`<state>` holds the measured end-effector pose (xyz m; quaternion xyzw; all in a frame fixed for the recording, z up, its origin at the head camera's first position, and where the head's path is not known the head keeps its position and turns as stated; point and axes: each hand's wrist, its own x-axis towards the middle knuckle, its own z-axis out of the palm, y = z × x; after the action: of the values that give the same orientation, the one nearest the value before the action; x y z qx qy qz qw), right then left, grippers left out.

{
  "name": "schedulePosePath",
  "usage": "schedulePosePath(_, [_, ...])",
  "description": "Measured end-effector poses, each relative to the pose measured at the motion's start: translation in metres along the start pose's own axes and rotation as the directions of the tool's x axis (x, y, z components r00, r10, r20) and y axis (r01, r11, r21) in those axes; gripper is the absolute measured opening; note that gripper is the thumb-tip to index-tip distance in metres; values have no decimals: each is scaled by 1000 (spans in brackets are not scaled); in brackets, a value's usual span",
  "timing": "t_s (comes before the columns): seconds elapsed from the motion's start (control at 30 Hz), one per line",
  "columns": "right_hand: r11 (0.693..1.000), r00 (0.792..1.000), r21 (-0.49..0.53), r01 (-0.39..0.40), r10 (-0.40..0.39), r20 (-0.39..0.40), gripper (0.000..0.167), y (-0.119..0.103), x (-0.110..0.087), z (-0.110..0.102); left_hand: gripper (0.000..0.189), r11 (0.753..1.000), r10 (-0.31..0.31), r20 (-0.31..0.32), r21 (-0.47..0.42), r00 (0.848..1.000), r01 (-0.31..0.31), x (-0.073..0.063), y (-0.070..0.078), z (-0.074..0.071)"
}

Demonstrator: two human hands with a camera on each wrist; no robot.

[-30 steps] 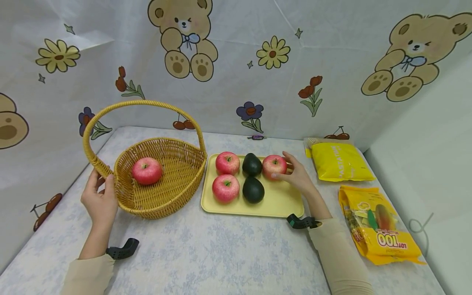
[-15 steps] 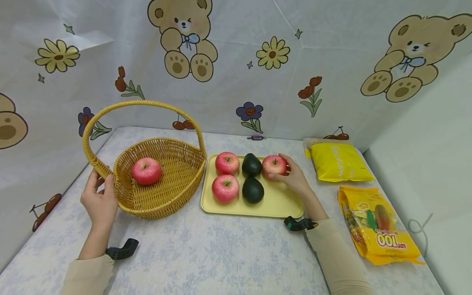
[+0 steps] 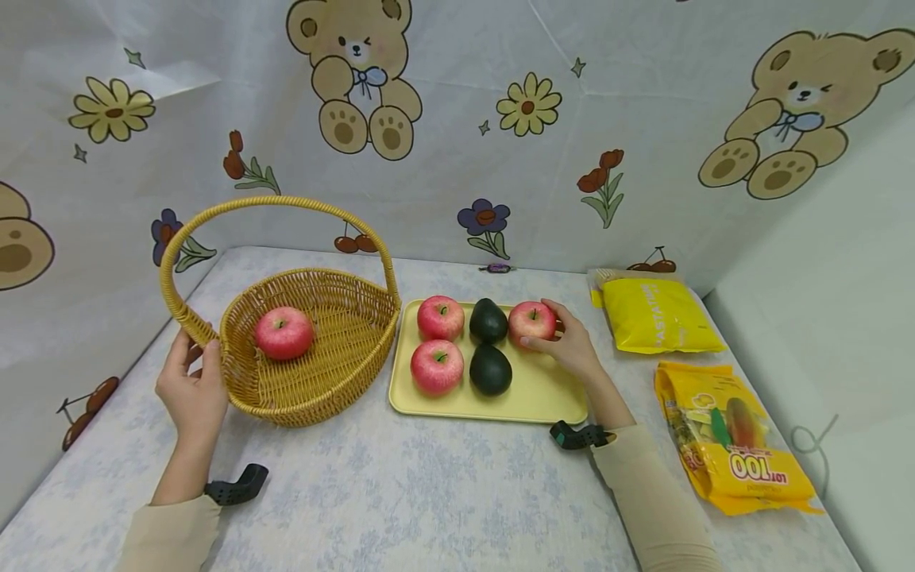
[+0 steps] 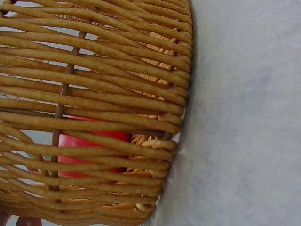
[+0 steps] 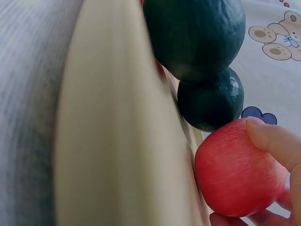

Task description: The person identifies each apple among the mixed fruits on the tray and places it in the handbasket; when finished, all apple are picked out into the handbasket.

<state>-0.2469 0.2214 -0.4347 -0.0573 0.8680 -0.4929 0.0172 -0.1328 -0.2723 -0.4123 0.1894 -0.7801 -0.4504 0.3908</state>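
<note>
At the left of the head view my left hand (image 3: 193, 389) grips the wicker basket (image 3: 357, 381) by the foot of its tall handle. One red apple (image 3: 284, 334) lies inside; the left wrist view shows it through the weave. My right hand (image 3: 573, 343) holds a red apple (image 3: 531, 322) at the back right of the yellow tray (image 3: 536, 397), thumb on the near side and fingers behind. In the right wrist view that apple (image 5: 240, 172) touches the tray. Two more apples (image 3: 438, 367) and two dark green avocados (image 3: 490, 370) share the tray.
Right of the tray lie a bright yellow packet (image 3: 661, 314) and an orange-yellow snack bag (image 3: 736, 437). A patterned cloth (image 3: 443, 95) with bears and flowers hangs behind the table (image 3: 400, 492). A pale wall (image 3: 822, 318) bounds the right side.
My right hand has moved slightly left and closed in around the apple at the tray's back right. The left hand and basket have stayed put.
</note>
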Motion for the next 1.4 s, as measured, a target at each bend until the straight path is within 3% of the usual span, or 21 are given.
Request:
schedulePosePath(0.2, [1000, 1000, -16, -4, 4, -14, 82, -1, -1, -4, 35, 1000, 5, 0, -1, 1000, -5, 0, 0, 0])
schedulePosePath(0.53, [998, 998, 68, 20, -15, -61, 83, -14, -3, -16, 36, 1000, 1, 0, 10, 1000, -1, 0, 1, -1])
schedulePosePath(0.8, [993, 997, 117, -15, 24, -76, 82, -29, -6, -24, 35, 1000, 13, -4, -1, 1000, -13, 0, -1, -1])
schedulePosePath(1.1, [985, 992, 162, 60, -40, -124, 76, -44, -12, -23, 36, 1000, 3, -2, -1, 1000, -3, 0, -1, -1])
schedulePosePath(1.4, [984, 992, 172, 33, -12, -123, 78, -62, -19, -22, 34, 1000, 14, -2, -23, 1000, -14, 0, -1, 0])
